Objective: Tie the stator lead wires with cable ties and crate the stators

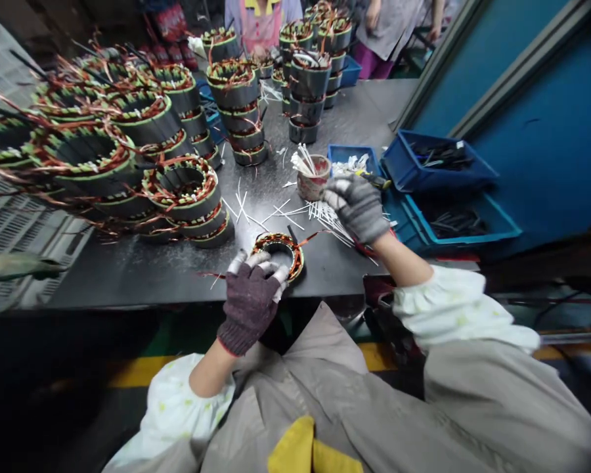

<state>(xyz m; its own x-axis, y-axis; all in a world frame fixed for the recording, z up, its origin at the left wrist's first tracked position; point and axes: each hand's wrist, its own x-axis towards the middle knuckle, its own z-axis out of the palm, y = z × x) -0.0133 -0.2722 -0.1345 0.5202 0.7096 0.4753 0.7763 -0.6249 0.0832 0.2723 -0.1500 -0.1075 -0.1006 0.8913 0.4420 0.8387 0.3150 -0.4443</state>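
Observation:
My left hand (250,294), in a dark purple glove with pale fingertips, grips the near left rim of a small motor stator (298,260). The stator lies near the table's front edge, its copper windings facing up, with a lead wire running off to the right. Over a spread of thin white strips (331,220) is my right hand (358,209), gloved in grey. Its fingers are curled together; whatever they may hold is too small to make out. Beside those fingertips stands a reddish pot (313,177) with white sticks (303,159) poking out.
Stacked stators (187,197) crowd the left side, and taller stacks (236,112) stand farther back. Blue bins (438,164) with dark parts sit at the right, near a blue panel (536,118). Two people (261,26) are across the table.

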